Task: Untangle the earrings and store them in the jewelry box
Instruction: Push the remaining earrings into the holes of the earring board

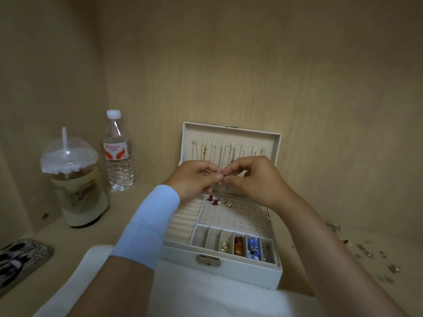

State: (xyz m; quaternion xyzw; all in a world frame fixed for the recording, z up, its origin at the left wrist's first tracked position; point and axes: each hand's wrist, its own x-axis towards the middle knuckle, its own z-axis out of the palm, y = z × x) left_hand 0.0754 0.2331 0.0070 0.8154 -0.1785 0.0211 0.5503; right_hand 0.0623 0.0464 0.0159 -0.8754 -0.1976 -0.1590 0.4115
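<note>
A cream jewelry box (238,268) stands open in front of me, its lid upright with several chains hanging inside. Above its back edge my left hand (194,178) and my right hand (256,179) meet, both pinching a tiny earring (223,175) between thumb and fingertips. Most of the earring is hidden by the fingers. On the perforated pad (233,216) lie red and pearl earrings (214,200) and small gold ones (227,201). The front compartments hold gold rings, an amber piece and blue earrings.
A lidded iced drink cup (75,179) and a water bottle (117,154) stand at the left. A phone (20,261) lies at the left edge. Loose earrings (368,252) are scattered on the shelf to the right. A white cloth (194,296) lies under the box front.
</note>
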